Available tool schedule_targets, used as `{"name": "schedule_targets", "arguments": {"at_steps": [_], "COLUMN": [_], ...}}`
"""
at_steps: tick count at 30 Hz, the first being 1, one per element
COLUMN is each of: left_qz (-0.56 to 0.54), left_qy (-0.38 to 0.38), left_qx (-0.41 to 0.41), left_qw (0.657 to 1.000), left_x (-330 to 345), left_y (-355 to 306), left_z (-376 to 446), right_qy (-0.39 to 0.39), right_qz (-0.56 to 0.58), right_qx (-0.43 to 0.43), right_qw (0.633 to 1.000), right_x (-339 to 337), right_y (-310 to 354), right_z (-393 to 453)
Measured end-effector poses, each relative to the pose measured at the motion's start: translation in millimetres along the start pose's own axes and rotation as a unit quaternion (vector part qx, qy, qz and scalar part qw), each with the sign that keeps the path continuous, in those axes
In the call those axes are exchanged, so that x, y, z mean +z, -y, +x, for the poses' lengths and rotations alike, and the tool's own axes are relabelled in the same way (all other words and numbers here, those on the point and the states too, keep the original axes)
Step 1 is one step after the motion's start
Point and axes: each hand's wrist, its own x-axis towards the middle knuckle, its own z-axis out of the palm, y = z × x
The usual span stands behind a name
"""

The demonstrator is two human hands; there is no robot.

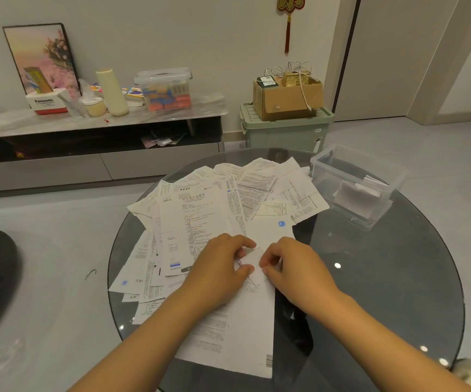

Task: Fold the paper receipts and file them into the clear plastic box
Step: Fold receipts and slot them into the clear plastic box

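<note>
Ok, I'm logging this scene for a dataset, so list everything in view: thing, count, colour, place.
small folded receipt: one, white, pinched between both hands
loose receipts: many, white, spread over the table
round table: one, dark glass, centre
clear plastic box: one, open, table's far right, folded papers inside
lidded clear box: one, orange contents, on the sideboard
sideboard: one, grey, along the wall
framed picture: one, pink, leaning on the wall
cream cylinder: one, on the sideboard
cardboard box: one, brown, atop the green bin
green bin: one, on the floor
red ornament: one, on the wall
left hand: fingers pinching the folded receipt
right hand: fingers pinching it too
</note>
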Motion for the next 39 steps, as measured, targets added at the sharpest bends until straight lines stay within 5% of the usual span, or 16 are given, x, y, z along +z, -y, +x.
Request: {"name": "schedule_targets", "arguments": {"at_steps": [9, 16, 23, 33, 39], "left_qz": [-0.214, -0.269, -0.195, -0.070, -0.100], "left_qy": [-0.049, -0.076, -0.096, -0.110, -0.098], "left_qx": [-0.130, -0.153, -0.058, 0.035, 0.080], "left_qw": [0.967, 0.948, 0.974, 0.991, 0.987], "left_x": [-6.4, -7.7, -6.2, -9.7, -10.0], "left_y": [-8.9, -23.1, -35.8, -72.2, -107.5], "left_z": [3.9, 8.5, 15.4, 56.8, 100.5], "right_qy": [0.018, -0.051, -0.138, -0.146, -0.190], "right_qz": [-0.026, -0.052, -0.005, -0.028, -0.032], "right_qx": [-0.023, -0.074, -0.057, -0.041, -0.012], "right_qw": [0.999, 0.995, 0.989, 0.988, 0.981], "right_x": [-9.0, -16.5, -30.8, -69.6, -107.7], "right_y": [-6.8, -10.3, -17.0, -32.8, -55.9], "right_z": [-0.7, -1.0, 1.8, 13.6, 29.9]}}
